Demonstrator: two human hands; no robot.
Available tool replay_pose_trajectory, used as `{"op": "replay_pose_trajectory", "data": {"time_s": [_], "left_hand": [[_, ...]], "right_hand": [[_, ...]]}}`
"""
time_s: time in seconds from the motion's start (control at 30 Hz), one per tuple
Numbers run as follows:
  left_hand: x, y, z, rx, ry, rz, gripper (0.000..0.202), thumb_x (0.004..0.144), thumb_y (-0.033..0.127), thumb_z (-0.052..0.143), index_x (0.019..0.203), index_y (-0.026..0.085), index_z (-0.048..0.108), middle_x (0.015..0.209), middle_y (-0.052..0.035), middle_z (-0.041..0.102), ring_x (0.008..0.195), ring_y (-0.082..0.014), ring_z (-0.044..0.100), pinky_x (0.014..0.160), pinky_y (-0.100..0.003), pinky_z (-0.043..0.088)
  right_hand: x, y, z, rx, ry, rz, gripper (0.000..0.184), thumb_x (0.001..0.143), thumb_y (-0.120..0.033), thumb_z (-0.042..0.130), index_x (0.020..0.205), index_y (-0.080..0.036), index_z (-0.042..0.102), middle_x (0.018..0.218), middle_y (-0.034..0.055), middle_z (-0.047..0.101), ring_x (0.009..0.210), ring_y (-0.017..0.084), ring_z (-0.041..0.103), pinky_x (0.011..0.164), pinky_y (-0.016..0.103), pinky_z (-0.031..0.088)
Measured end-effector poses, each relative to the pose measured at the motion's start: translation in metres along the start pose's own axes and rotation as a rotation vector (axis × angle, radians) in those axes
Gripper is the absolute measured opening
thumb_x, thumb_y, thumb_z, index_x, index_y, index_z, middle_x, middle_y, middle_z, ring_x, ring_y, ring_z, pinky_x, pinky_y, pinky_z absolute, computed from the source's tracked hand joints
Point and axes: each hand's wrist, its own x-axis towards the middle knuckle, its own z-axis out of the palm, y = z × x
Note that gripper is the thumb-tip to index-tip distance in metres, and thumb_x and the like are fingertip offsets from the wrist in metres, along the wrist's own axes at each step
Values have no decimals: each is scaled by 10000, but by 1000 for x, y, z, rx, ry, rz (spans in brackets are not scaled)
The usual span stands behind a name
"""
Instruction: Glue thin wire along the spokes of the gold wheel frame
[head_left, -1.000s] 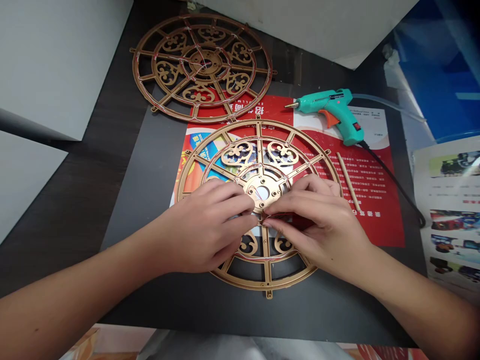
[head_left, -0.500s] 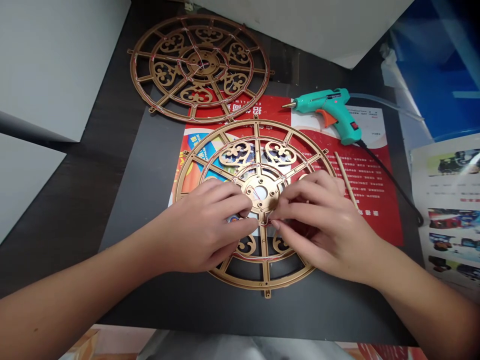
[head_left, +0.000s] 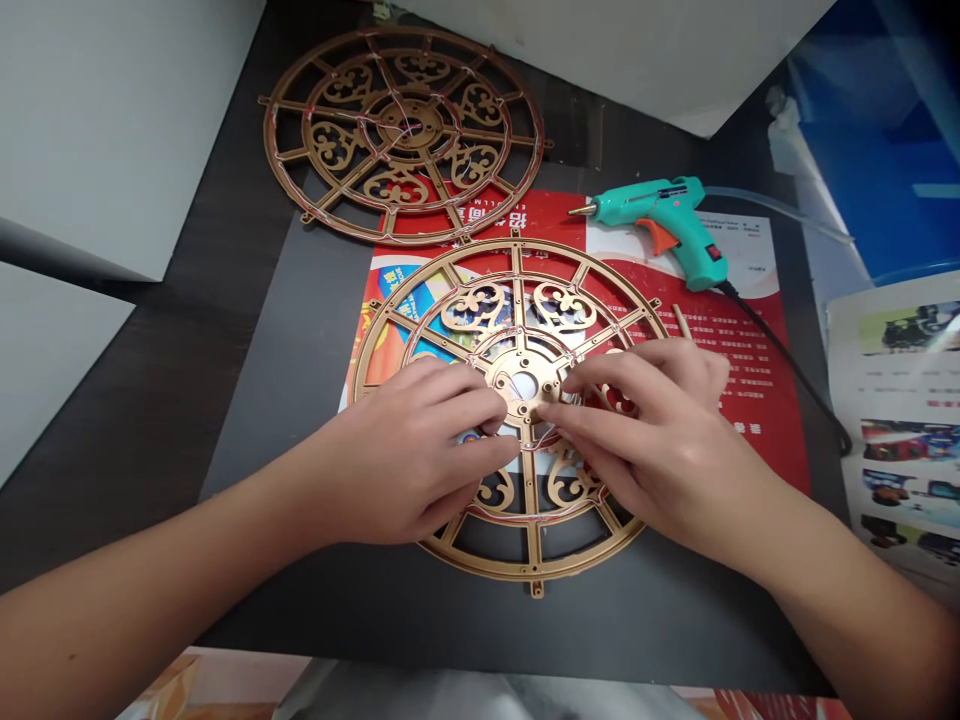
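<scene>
A gold openwork wheel frame (head_left: 530, 540) with heart-shaped scrolls lies flat, thin red and white wire (head_left: 510, 517) running round its rings. My left hand (head_left: 427, 450) rests over the left of the hub, fingers curled closed; what they hold, if anything, is hidden. Across the hub, my right hand (head_left: 652, 430) is closed, with thumb and forefinger pinched at the hub's lower right edge. A thin strand of the wire passes from those fingertips down to the lower spoke. Parts of the frame are hidden beneath both hands.
A second wired gold wheel frame (head_left: 397, 212) lies behind. To the right are a teal glue gun (head_left: 664, 220) with a black cord, a thin wooden stick (head_left: 682, 321) and a printed booklet (head_left: 855, 370). A red printed sheet (head_left: 784, 400) lies underneath. White boxes (head_left: 112, 120) stand around.
My right hand has moved slightly up and right, its fingertips rising from the lower spoke to the hub's edge. My left hand stays almost still.
</scene>
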Motion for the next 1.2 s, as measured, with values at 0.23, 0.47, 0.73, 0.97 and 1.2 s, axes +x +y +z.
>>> {"op": "replay_pose_trajectory", "data": {"time_s": [0.23, 0.47, 0.73, 0.97, 1.2], "left_hand": [[0, 1, 0, 2, 7, -7, 194, 1029, 187, 558, 1147, 225, 708, 1079, -61, 716, 1018, -256, 591, 832, -428, 453], [0, 1, 2, -11, 20, 1, 183, 1001, 173, 588, 1123, 215, 718, 1056, -49, 698, 990, -255, 585, 802, -426, 439], [-1, 2, 3, -14, 17, -12, 179, 1023, 183, 566, 1143, 225, 692, 1075, -50, 685, 1009, -252, 566, 819, -428, 427], [-1, 0, 4, -24, 34, -3, 183, 1005, 176, 577, 1148, 222, 681, 1067, -49, 677, 1007, -254, 569, 817, -422, 423], [-2, 0, 2, -16, -10, -10, 186, 1033, 195, 568, 1188, 225, 666, 1093, -50, 679, 1031, -261, 578, 843, -426, 431]], "right_hand": [[-3, 5, 0, 47, -89, -49, 300, 1078, -105, 545, 1171, -291, 761, 1243, 61, 777, 1186, 287, 582, 969, 491, 354], [-1, 1, -13, 211, -210, -29, 201, 1145, -363, 563, 1216, -275, 730, 1284, 57, 745, 1217, 274, 560, 1055, 479, 343], [-2, -4, -4, 238, -136, -8, 214, 1157, -232, 511, 1130, -208, 722, 1159, 47, 750, 1095, 222, 548, 937, 418, 364], [-1, -3, 1, 251, -144, -27, 234, 1154, -180, 487, 1123, -230, 713, 1128, 27, 744, 1088, 221, 531, 931, 409, 329], [1, 0, 5, 258, -95, -49, 147, 1115, -151, 588, 1106, -217, 719, 1066, 6, 797, 1044, 222, 574, 943, 408, 325]]}}
